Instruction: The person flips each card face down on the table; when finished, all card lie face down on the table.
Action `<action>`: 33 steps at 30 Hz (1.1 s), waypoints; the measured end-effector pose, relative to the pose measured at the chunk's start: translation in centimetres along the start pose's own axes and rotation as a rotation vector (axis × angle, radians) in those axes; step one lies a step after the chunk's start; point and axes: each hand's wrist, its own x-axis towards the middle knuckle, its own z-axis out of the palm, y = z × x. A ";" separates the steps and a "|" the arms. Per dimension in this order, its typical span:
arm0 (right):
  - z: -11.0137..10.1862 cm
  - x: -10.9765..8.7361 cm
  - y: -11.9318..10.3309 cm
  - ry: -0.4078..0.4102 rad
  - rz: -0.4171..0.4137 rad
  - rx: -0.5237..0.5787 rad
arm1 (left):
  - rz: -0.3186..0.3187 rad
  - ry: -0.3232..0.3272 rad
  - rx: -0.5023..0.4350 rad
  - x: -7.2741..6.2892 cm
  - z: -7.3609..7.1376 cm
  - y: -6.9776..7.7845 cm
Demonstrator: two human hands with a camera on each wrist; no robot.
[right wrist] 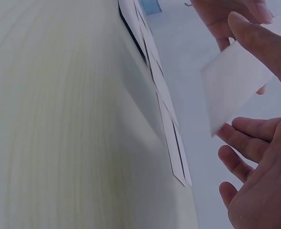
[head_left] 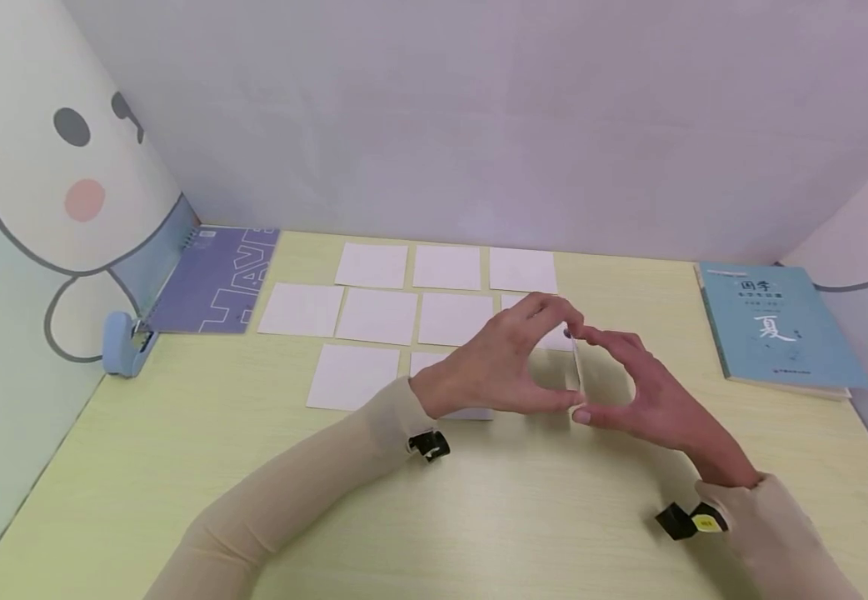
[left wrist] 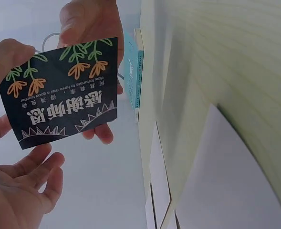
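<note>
A square card (head_left: 576, 371) stands nearly edge-on between the two hands, raised above the table. My left hand (head_left: 497, 362) pinches it by opposite edges, thumb at the near edge and fingers at the far one. From the other side my right hand (head_left: 659, 400) holds the same edges between thumb and fingertips. The left wrist view shows the card's black face (left wrist: 66, 98), printed with orange flowers and white Chinese lettering; its plain white back (right wrist: 235, 81) faces the right wrist camera. Several white square cards (head_left: 376, 317) lie in rows left of the hands, some partly hidden by my left hand and forearm.
At the back left lies a purple spiral notebook (head_left: 209, 279), with a light blue stapler (head_left: 122, 346) by its near corner. A blue book (head_left: 782, 325) rests at the right of the table (head_left: 479, 517). Pale walls enclose the back and sides.
</note>
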 end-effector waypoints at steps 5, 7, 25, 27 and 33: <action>0.2 0.1 0.3 0.001 -0.026 -0.043 | -0.005 0.003 0.020 -0.1 -0.1 0.0; 0.2 0.2 0.5 0.004 -0.055 -0.074 | -0.018 -0.009 0.024 -0.2 -0.1 -0.1; 1.2 2.1 1.2 -0.073 -0.016 -0.272 | -0.265 -0.320 0.592 -2.1 0.0 -1.0; 1.4 2.1 1.3 -0.073 -0.022 -0.284 | -0.271 -0.334 0.602 -2.1 0.1 -1.1; 1.7 2.3 1.4 -0.074 -0.026 -0.303 | -0.281 -0.367 0.619 -2.0 0.4 -1.3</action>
